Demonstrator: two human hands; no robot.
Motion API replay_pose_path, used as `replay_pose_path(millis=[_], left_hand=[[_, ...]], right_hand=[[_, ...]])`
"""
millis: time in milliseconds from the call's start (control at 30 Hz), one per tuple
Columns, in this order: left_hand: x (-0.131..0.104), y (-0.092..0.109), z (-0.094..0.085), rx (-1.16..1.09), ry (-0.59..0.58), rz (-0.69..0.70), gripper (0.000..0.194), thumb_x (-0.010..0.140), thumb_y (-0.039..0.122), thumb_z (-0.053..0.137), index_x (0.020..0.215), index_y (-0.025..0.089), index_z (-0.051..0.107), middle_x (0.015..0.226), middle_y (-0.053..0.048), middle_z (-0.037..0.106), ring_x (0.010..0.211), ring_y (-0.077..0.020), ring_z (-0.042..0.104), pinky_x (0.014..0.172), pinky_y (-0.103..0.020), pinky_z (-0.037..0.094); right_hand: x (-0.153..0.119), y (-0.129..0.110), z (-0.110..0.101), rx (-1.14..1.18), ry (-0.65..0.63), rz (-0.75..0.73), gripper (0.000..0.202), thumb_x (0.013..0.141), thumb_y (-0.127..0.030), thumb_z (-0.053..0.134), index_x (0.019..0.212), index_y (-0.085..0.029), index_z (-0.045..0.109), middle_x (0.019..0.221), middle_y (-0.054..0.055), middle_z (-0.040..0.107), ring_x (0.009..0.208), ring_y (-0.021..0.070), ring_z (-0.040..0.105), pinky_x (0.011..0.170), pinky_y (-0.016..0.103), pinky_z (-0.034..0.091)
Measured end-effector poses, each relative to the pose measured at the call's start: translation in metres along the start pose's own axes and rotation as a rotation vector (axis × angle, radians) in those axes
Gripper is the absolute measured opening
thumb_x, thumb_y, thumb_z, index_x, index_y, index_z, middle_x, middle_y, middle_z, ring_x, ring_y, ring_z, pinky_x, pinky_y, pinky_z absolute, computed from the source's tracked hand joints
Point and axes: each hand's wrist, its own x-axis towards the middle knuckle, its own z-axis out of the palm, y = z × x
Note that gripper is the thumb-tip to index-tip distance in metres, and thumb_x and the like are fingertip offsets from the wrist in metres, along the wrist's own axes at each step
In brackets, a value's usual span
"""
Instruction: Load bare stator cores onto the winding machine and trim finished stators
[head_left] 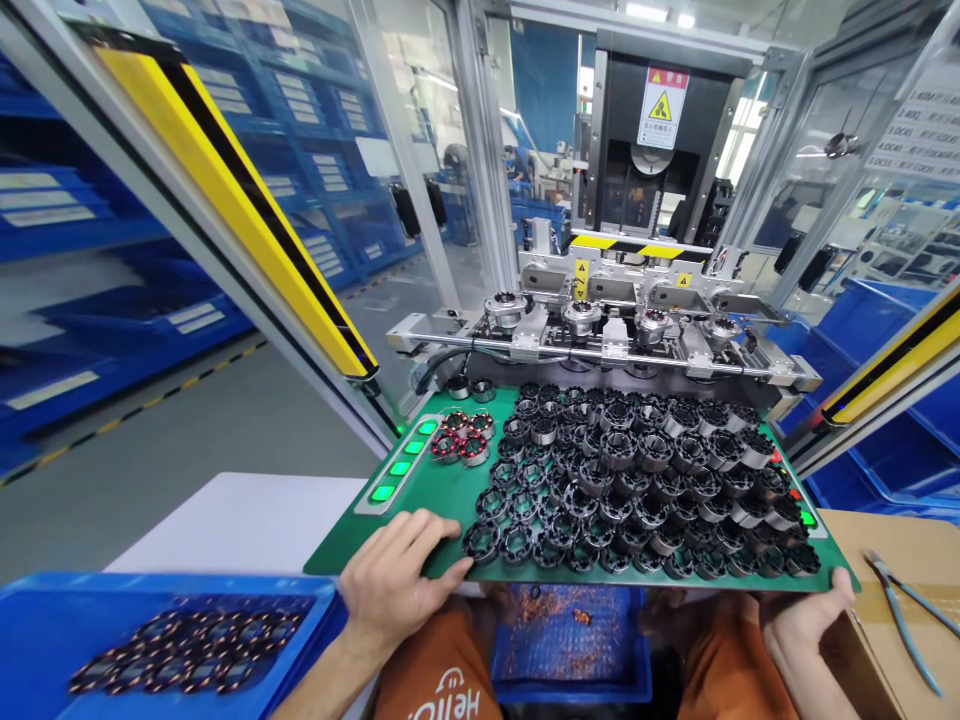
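Observation:
My left hand (401,565) rests on the front left edge of a green work table (457,490). Its thumb and forefinger are spread, close to the nearest black-and-steel stator core (480,541), and nothing shows between them. At the front right corner of the table, my right hand (806,615) has its thumb against the edge; its other fingers are hidden. Rows of bare stator cores (619,450), some stacked, cover much of the table. Several copper-wound stators (474,449) stand together at the left. Four-station machinery (581,318) behind the table carries a core at each station.
A blue bin (315,610) of wound stators lies at lower left. Below the table is a blue tray (637,670) with copper scraps. Pliers (904,620) lie on a cardboard box (862,540). Yellow posts (247,220) flank the machine, and lit green buttons (400,468) sit at left.

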Motion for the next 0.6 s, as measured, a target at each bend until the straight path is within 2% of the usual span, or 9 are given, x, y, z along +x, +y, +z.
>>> replay_pose_path(millis=[100, 267, 433, 600], left_hand=[[-0.0006, 0.0, -0.0005, -0.004, 0.004, 0.002, 0.051, 0.113, 0.067, 0.048, 0.096, 0.023, 0.068, 0.084, -0.003, 0.069, 0.077, -0.0209, 0.061, 0.073, -0.035, 0.043], [0.0029, 0.0022, -0.0032, 0.0, 0.009, 0.018, 0.051, 0.114, 0.066, 0.047, 0.098, 0.023, 0.067, 0.085, -0.003, 0.069, 0.077, -0.0205, 0.061, 0.073, -0.034, 0.043], [0.0048, 0.0029, -0.0028, 0.017, 0.025, 0.038, 0.051, 0.115, 0.066, 0.046, 0.099, 0.022, 0.066, 0.086, -0.003, 0.069, 0.078, -0.021, 0.06, 0.073, -0.034, 0.043], [0.0033, 0.0024, -0.0017, 0.018, 0.028, 0.04, 0.05, 0.115, 0.065, 0.046, 0.098, 0.022, 0.066, 0.086, -0.003, 0.068, 0.078, -0.0213, 0.06, 0.072, -0.034, 0.042]], right_hand=[[-0.0007, -0.0012, 0.0002, -0.011, 0.019, 0.014, 0.07, 0.08, -0.074, 0.066, 0.13, -0.026, 0.075, 0.123, 0.004, 0.081, 0.105, 0.031, 0.075, 0.092, 0.054, 0.068], [-0.0024, -0.0026, 0.0019, -0.018, -0.023, -0.003, 0.07, 0.08, -0.074, 0.065, 0.131, -0.027, 0.075, 0.124, 0.004, 0.081, 0.105, 0.0312, 0.075, 0.094, 0.054, 0.067], [-0.0023, -0.002, 0.0024, -0.038, 0.009, 0.01, 0.073, 0.081, -0.075, 0.063, 0.134, -0.027, 0.074, 0.128, 0.004, 0.081, 0.107, 0.0311, 0.075, 0.093, 0.053, 0.067], [0.0016, -0.0016, -0.0021, -0.019, -0.032, 0.034, 0.076, 0.079, -0.076, 0.064, 0.136, -0.027, 0.074, 0.129, 0.004, 0.081, 0.107, 0.032, 0.076, 0.093, 0.056, 0.068]])
